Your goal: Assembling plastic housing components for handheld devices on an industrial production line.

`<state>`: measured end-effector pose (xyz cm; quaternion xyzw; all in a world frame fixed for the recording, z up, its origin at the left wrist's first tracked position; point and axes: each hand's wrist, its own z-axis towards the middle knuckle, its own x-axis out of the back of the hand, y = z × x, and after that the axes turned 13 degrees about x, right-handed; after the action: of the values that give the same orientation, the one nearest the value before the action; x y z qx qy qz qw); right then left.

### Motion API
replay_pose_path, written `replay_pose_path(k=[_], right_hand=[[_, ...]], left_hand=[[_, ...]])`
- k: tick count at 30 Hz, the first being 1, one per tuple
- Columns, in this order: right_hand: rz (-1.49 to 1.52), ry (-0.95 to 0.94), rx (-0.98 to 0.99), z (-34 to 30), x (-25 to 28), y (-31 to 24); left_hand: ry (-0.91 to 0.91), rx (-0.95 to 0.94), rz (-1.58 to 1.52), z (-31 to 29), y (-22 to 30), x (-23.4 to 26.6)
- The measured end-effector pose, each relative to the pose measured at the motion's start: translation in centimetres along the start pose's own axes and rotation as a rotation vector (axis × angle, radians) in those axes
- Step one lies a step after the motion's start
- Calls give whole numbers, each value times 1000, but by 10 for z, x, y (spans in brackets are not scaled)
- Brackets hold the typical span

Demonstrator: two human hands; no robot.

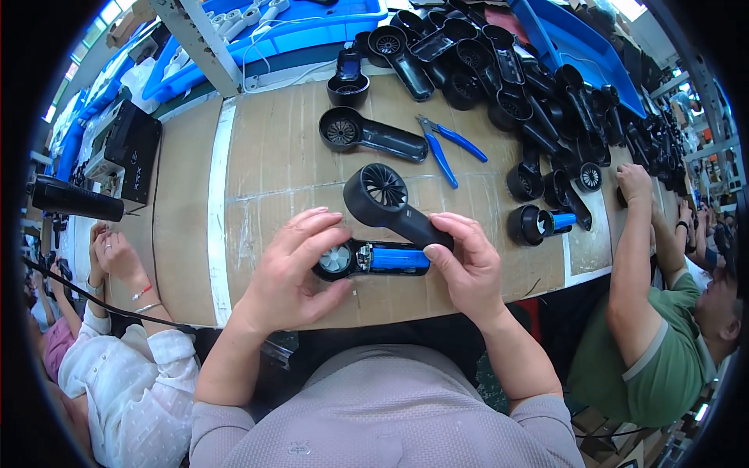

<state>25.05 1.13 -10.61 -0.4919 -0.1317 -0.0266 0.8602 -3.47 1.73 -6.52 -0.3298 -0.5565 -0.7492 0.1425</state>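
Note:
My right hand [473, 261] pinches the handle end of a black handheld fan cover [380, 195], whose round, slotted head tilts up to the left. Below it lies an opened black fan half [361, 267] holding pale fan blades and a blue battery [399, 260]. My left hand [300, 269] curls around the round end of that half, thumb on the near side and fingers on the far side. Beyond the cover rest another black fan shell [390, 140] and blue-handled cutters [451, 144], their jaws toward the far side.
Black fan shells [476, 70] pile up at the back right. A fan half with a blue battery [544, 224] lies right of my hands. Blue trays [312, 31] stand behind, a black box-shaped device [133, 156] at left. Co-workers' arms [632, 226] reach in at both sides.

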Motion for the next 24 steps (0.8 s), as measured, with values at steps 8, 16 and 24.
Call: replay_pose_path(k=[8,16,24], right_hand=[[-104,-19,-6,2,-3,-3],[-280,-24,39,2,-7,-4],[-410,13,74,5,-11,-4]], left_hand=[[12,-43,225,13,16,-12],[-8,-24,241,14,12,-14],[-62,34,158,15,14,-11]])
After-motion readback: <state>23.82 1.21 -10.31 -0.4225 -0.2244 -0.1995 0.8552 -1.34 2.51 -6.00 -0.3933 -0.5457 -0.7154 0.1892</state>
